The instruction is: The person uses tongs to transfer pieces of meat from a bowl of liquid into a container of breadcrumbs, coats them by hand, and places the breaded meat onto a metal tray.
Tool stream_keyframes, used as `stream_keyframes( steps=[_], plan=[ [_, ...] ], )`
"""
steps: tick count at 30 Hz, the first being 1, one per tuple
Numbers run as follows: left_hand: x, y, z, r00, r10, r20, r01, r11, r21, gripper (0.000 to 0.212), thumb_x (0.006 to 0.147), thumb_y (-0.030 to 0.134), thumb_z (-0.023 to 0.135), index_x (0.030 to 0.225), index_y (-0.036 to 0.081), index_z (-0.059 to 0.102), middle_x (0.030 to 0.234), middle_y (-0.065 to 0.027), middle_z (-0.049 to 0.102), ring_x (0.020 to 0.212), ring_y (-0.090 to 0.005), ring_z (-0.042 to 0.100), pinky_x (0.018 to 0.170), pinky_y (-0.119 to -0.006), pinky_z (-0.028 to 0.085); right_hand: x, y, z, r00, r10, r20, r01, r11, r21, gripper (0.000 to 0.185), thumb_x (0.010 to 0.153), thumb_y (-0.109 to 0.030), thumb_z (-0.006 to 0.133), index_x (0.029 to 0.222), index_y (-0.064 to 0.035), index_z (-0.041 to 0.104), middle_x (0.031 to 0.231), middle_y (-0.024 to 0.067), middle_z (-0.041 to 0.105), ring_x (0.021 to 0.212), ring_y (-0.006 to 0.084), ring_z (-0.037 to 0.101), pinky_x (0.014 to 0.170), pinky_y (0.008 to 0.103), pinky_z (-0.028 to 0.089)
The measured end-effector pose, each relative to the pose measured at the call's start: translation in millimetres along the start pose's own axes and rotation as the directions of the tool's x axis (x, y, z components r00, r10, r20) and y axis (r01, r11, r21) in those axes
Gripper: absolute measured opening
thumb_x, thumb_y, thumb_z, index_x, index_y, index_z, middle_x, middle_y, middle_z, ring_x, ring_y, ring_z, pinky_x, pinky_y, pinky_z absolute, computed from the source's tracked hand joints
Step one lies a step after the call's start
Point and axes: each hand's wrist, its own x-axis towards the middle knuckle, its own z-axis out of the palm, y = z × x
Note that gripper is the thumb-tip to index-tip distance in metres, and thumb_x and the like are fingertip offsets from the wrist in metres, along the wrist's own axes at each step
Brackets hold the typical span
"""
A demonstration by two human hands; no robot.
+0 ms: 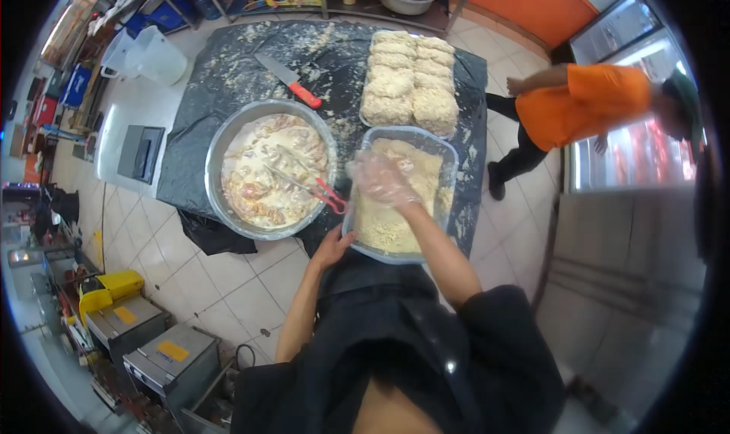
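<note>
My right hand point(381, 178), in a clear plastic glove, is over the pale breading crumbs point(393, 231) in a grey plastic tub point(450, 206); its fingers are blurred, and whether it holds anything cannot be told. A coated piece point(402, 163) lies in the crumbs beside it. Bare, my left hand point(335, 247) grips the tub's near left edge. To the left stands a round metal basin point(212, 171) of raw meat pieces in creamy liquid point(285, 166). Metal tongs with red handles point(329, 195) rest in it, the handles over the rim.
Behind the tub, a tray of breaded pieces point(410, 86) stands on the black plastic table cover point(228, 63). A red-handled knife point(290, 80) lies behind the basin. A person in an orange shirt point(582, 103) is right of the table, near a glass-door fridge point(644, 160).
</note>
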Motion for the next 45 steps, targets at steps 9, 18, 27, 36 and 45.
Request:
stream_keyframes(
  steps=[9,18,27,36,45],
  plan=[
    [-3,21,7,0.994,-0.106,0.005,0.105,0.99,0.094,0.052,0.097,0.042,0.058,0.119,-0.005,0.062,0.104,-0.01,0.068,0.099,-0.0179,0.06,0.09,-0.035,0.047,-91,111,103,0.831,0.305,0.466,-0.408,0.903,0.137,0.053,0.089,-0.047,0.059,0.109,0.0017,0.07,0.112,0.0248,0.067,0.1,0.0336,0.067,0.086,0.0455,0.051],
    [-2,27,0,0.993,-0.114,0.019,0.109,0.98,0.166,0.049,0.098,0.038,0.058,0.123,-0.004,0.061,0.108,-0.0125,0.069,0.1,-0.0181,0.061,0.092,-0.036,0.047,-83,65,95,0.825,0.459,0.328,-0.15,-0.382,0.912,0.076,0.093,-0.05,0.061,0.151,-0.0076,0.037,0.15,0.0094,0.045,0.135,0.0248,0.044,0.106,0.0448,0.041],
    [-4,38,2,0.983,-0.172,0.057,0.164,0.979,0.119,0.049,0.098,0.037,0.058,0.123,-0.005,0.06,0.111,-0.0131,0.068,0.102,-0.019,0.061,0.093,-0.034,0.047,-38,99,31,0.728,0.262,-0.634,-0.151,0.963,0.224,0.058,0.089,-0.041,0.064,0.131,-0.0028,0.057,0.119,0.0202,0.064,0.116,0.0375,0.058,0.103,0.0454,0.044],
    [0,15,1,0.994,-0.105,0.022,0.102,0.99,0.092,0.053,0.095,0.044,0.062,0.116,-0.004,0.062,0.099,-0.0074,0.067,0.089,-0.0156,0.059,0.082,-0.033,0.048,-1,125,28,0.968,0.167,0.188,-0.181,0.982,0.059,0.071,0.081,-0.044,0.071,0.138,-0.0048,0.053,0.14,0.0224,0.054,0.128,0.0353,0.053,0.11,0.0423,0.04],
    [-2,14,1,0.996,-0.094,0.01,0.093,0.995,0.027,0.053,0.095,0.043,0.063,0.119,-0.004,0.062,0.104,-0.0089,0.068,0.095,-0.0172,0.06,0.087,-0.033,0.048,-29,138,-12,0.987,0.138,0.082,-0.16,0.836,0.525,0.052,0.085,-0.042,0.072,0.126,-0.0112,0.066,0.12,0.0149,0.068,0.108,0.0317,0.065,0.096,0.0408,0.049]
  ],
)
